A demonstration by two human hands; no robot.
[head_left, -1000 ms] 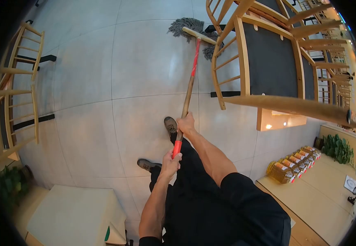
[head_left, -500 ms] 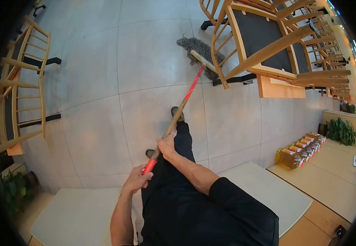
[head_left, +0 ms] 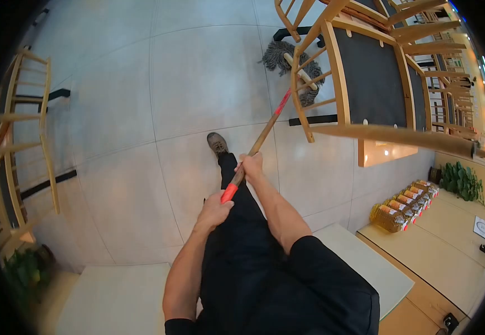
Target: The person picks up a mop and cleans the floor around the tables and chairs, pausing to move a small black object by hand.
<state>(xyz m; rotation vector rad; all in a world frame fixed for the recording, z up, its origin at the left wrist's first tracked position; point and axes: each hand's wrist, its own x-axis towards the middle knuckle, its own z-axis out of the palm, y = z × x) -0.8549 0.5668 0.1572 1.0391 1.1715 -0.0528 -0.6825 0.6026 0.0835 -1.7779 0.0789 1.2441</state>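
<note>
A mop handle (head_left: 265,134), wooden with red sections, slants from my body up to a grey string mop head (head_left: 279,57). The mop head lies on the tiled floor, partly hidden behind the slats of an upturned chair (head_left: 340,78). My left hand (head_left: 215,209) is wrapped round the red top end of the handle. Higher in the view, my right hand (head_left: 251,166) grips the wooden part further down the shaft.
Upturned wooden chairs (head_left: 47,134) rest at the left, with a plant (head_left: 25,273) below them. Black table feet (head_left: 315,120) stand near the mop. Oil bottles (head_left: 393,215) line a counter (head_left: 432,245) at the right, near another plant (head_left: 460,180).
Both hands have moved up and to the right with the handle. The mop head has shifted right, further behind the chair slats. One foot now shows further left and higher; the other is mostly hidden.
</note>
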